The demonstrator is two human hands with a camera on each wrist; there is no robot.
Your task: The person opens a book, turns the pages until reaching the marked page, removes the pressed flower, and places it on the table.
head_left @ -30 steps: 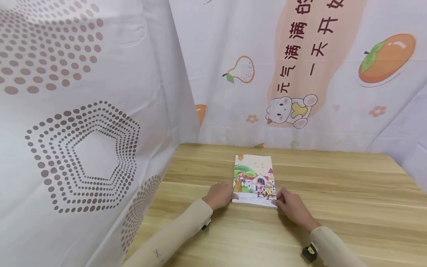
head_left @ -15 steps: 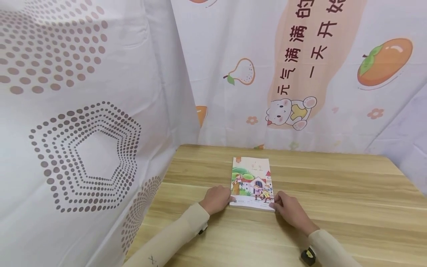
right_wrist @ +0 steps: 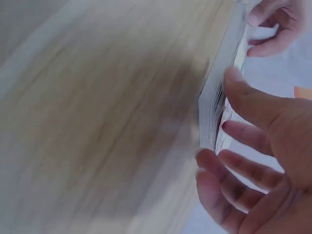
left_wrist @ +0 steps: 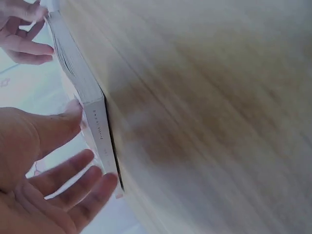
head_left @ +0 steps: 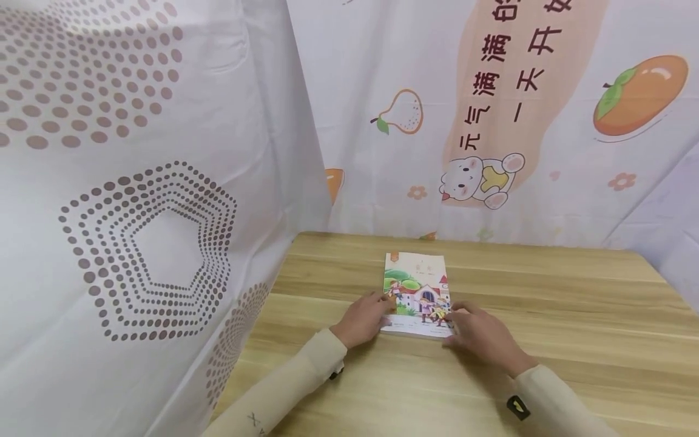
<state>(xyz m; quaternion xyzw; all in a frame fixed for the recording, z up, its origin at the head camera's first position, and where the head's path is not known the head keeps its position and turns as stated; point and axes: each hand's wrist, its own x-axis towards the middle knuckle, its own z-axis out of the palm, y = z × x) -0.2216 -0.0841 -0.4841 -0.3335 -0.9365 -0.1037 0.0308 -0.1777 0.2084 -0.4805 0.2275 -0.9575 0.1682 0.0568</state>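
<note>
A paperback book (head_left: 416, 290) with an illustrated cover lies flat on the wooden table, its top edge away from me. My left hand (head_left: 363, 319) is at its lower left corner. In the left wrist view the thumb touches the cover's edge, while the other fingers extend loosely beside the printed spine (left_wrist: 99, 124). At the lower right corner is my right hand (head_left: 485, 335). Its thumb reaches the cover in the right wrist view, and the loosely bent, spread fingers are by the page edges (right_wrist: 210, 114). Neither hand visibly pinches the book.
The wood-grain table (head_left: 546, 291) extends to both sides of the book. A white dotted curtain (head_left: 164, 243) hangs along the left. Behind the table hangs a white cloth (head_left: 355, 73) printed with fruit, a cartoon bear and Chinese characters.
Both hands held the book's lower corners earlier, and it shifted slightly towards me. Now their fingers have loosened and spread at its sides. The head view has also shifted a little.
</note>
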